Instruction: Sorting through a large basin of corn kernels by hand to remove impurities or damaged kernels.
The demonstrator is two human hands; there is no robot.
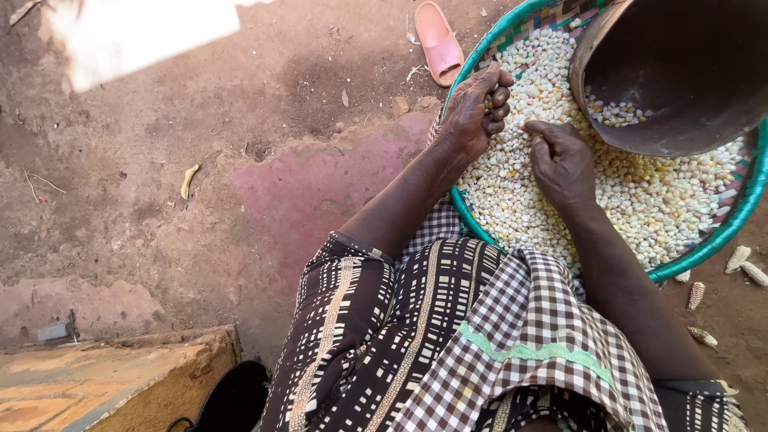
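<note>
Two hands worked over a wide woven basket (pixel 724 232) that sat on bare, packed earth. The ground (pixel 200 160) was reddish brown and dusty, with a paler pink patch spreading in front of the seated person's knees and a bright slab of sunlight in the far corner. A pink sandal (pixel 439 42) lay sole-down near the basket's far edge, a dry yellowish husk scrap (pixel 188 180) lay well apart on the dirt, and a worn wooden plank (pixel 112 380) ran along the near corner. Several stripped cobs (pixel 738 258) rested on the ground just beside the basket's green rim.

The maize kernels (pixel 640 200) filled the basket in a thick layer, mostly creamy white with scattered yellow and a few darker grains. A dark brown round bowl (pixel 680 72) stood tilted on the heap at the far side, a small pool of kernels lying inside it.

The left hand (pixel 476 108) was curled shut at the basket's near rim, fingers wrapped around something small; what it held could not be made out. The right hand (pixel 562 160) lay knuckles-up on the kernels, fingers bent down into them; whether it pinched any could not be told. Checked and patterned cloth (pixel 512 336) covered the lap.
</note>
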